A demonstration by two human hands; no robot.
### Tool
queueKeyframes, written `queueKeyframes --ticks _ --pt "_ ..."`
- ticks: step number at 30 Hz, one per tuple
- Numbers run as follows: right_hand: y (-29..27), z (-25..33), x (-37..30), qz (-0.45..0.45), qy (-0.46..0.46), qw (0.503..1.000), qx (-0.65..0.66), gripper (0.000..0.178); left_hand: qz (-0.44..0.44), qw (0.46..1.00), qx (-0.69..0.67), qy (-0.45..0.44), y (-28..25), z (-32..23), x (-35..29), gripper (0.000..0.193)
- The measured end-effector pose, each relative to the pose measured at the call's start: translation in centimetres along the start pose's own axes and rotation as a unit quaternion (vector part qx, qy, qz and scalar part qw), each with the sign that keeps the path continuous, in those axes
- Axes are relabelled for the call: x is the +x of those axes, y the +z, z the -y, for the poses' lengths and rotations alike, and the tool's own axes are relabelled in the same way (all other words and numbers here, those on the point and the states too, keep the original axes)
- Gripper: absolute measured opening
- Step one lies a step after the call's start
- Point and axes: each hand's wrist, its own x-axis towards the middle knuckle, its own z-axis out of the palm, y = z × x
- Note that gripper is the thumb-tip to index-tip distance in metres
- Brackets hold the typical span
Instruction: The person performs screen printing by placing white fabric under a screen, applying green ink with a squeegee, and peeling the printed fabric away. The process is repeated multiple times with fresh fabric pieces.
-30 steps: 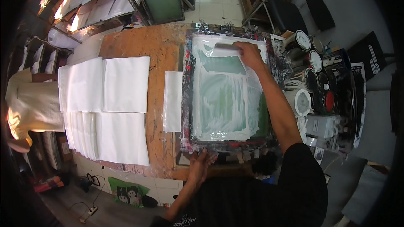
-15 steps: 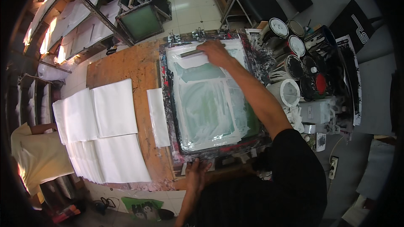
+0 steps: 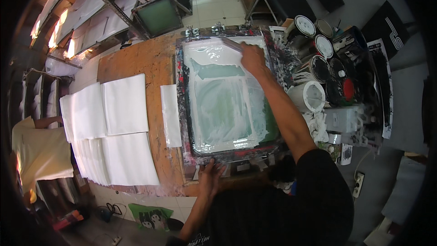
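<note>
A screen-printing frame (image 3: pixel 186 109) lies on the wooden table, its mesh (image 3: pixel 223 105) smeared with white and pale green-blue, and a pool of wet white ink (image 3: pixel 205 51) covers the far end. My right hand (image 3: pixel 253 58) is closed around a squeegee (image 3: pixel 232 44), held slantwise over the far right part of that ink. Whether its blade touches the mesh I cannot tell. At the frame's near edge rests my left hand (image 3: pixel 210 175), fingers apart, holding nothing that shows. Metal hinge clamps (image 3: pixel 218 29) sit along the far edge.
Stacks of white sheets (image 3: pixel 125 105) cover the table's left part, with a narrow white strip (image 3: pixel 170 116) beside the frame. Ink cans (image 3: pixel 314 70) and a white bucket (image 3: pixel 314 96) crowd the right side. Another person in a yellow shirt (image 3: pixel 43 150) stands at the far left.
My right hand has shifted to the right with the squeegee, which has turned from nearly crosswise to slanted. My left hand stays at the near edge. The whole view has shifted slightly.
</note>
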Motion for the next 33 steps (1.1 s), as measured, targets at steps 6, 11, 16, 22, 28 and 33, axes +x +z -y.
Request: queueKeyframes --ticks 6,11,16,22,28,33 --pt "0.9 2.6 -4.7 0.014 0.075 0.996 -0.045 0.025 -0.002 1.000 -0.029 -0.008 1.2 0.3 -0.2 0.036" --pt "2.5 6.5 -0.5 0.054 -0.041 0.998 -0.013 0.028 0.015 1.000 -0.023 -0.011 0.5 0.1 -0.2 0.037" --pt "2.3 5.1 2.1 0.030 -0.098 0.995 -0.013 0.036 0.019 0.999 -0.042 -0.010 1.0 -0.4 -1.0 0.039" --pt "0.0 2.1 -5.4 -0.019 -0.074 0.991 0.110 0.040 0.020 0.998 -0.056 -0.015 0.2 0.4 -0.4 0.042" --pt "0.0 4.2 -6.6 0.073 -0.131 0.985 0.080 0.040 0.031 0.998 -0.062 -0.006 0.0 0.8 -0.1 0.039" --pt "-6.7 5.8 -9.3 0.107 -0.070 0.971 0.202 0.043 0.009 0.998 -0.066 0.010 0.6 0.8 -0.3 0.035"
